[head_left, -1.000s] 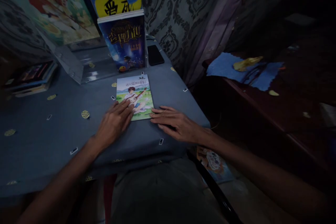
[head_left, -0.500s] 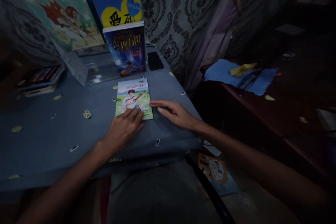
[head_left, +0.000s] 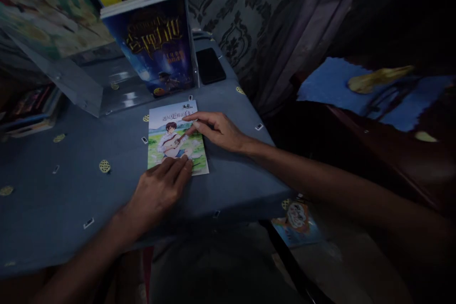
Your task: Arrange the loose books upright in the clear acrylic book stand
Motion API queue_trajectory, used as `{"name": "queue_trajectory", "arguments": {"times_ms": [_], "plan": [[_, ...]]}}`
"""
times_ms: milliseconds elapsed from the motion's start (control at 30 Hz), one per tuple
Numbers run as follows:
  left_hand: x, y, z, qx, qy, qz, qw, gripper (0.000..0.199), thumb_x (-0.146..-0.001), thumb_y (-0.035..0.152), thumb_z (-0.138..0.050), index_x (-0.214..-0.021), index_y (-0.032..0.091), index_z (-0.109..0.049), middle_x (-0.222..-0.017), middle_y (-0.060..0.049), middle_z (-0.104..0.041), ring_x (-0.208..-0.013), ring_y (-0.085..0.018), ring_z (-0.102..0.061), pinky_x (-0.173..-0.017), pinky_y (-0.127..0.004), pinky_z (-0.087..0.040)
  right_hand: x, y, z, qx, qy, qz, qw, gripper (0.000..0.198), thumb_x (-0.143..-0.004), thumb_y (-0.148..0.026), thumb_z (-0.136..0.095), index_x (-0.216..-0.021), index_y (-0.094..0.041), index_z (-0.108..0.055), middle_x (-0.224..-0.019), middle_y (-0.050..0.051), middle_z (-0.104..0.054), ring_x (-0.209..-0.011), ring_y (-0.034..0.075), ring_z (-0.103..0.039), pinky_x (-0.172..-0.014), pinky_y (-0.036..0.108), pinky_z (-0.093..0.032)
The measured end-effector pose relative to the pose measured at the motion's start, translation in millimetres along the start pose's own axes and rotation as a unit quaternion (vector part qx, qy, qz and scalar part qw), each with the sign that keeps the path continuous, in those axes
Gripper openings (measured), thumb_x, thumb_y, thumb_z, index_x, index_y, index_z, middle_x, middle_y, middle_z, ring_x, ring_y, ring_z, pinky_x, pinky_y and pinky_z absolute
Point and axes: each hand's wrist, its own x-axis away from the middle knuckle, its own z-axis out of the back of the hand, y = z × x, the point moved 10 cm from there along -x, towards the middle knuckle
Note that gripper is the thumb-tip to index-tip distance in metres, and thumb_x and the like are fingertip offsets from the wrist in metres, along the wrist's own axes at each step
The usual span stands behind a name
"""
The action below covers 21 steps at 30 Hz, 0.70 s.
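Note:
A thin book (head_left: 166, 135) lies closed on the blue tablecloth in front of me; its cover shows a figure playing a guitar in a green field. My left hand (head_left: 162, 187) rests across its lower edge, fingers laid flat and holding nothing. Over the upper right of the cover is my right hand (head_left: 218, 129), index finger stretched toward the printed title, thumb slightly apart. I cannot tell whether that fingertip touches the cover. Behind the book, a dark blue book (head_left: 156, 52) stands upright in a clear display stand (head_left: 89, 99).
A black phone (head_left: 211, 65) lies to the right of the stand. Stacked books (head_left: 33, 111) sit at the table's left. Below the table's right side is another colourful book (head_left: 297, 223). A blue cloth (head_left: 327, 83) covers part of a dark surface at right.
My view has come closer to the table. My right hand has moved from beside the book's right edge to over the title area. My left hand stays at the lower edge.

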Motion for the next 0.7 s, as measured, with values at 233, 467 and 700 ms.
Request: {"name": "queue_trajectory", "arguments": {"times_ms": [233, 467, 700], "plan": [[-7.5, -10.2, 12.3, 0.061, 0.002, 0.026, 0.998, 0.036, -0.094, 0.006, -0.045, -0.125, 0.011, -0.063, -0.116, -0.012, -0.076, -0.1, -0.023, -0.07, -0.071, -0.032, -0.062, 4.5, 5.8, 2.8, -0.034, 0.003, -0.038, 0.999, 0.032, -0.102, -0.037, -0.051, -0.118, -0.018, -0.07, -0.094, 0.005, -0.079, -0.087, 0.018, -0.072, -0.082, 0.031, -0.055], [-3.7, -2.1, 9.5, 0.03, 0.015, 0.032, 0.999, 0.039, -0.093, 0.002, -0.045, -0.125, 0.012, -0.063, -0.124, -0.011, -0.073, -0.109, -0.022, -0.069, -0.085, -0.032, -0.062, -12.7, 10.1, 7.4, 0.121, 0.01, 0.003, 0.993, 0.03, -0.1, -0.027, -0.048, -0.121, -0.019, -0.068, -0.115, 0.01, -0.075, -0.111, 0.025, -0.068, -0.097, 0.043, -0.052], [2.8, 11.1, 7.8, -0.051, 0.053, 0.004, 0.997, 0.036, -0.093, 0.003, -0.047, -0.125, 0.003, -0.063, -0.124, -0.016, -0.073, -0.11, -0.025, -0.068, -0.09, -0.035, -0.059, -41.5, 30.9, 1.5, 0.287, -0.016, 0.068, 0.955, 0.034, -0.097, -0.022, -0.047, -0.125, -0.019, -0.066, -0.137, 0.014, -0.064, -0.13, 0.03, -0.055, -0.107, 0.054, -0.044]]}}
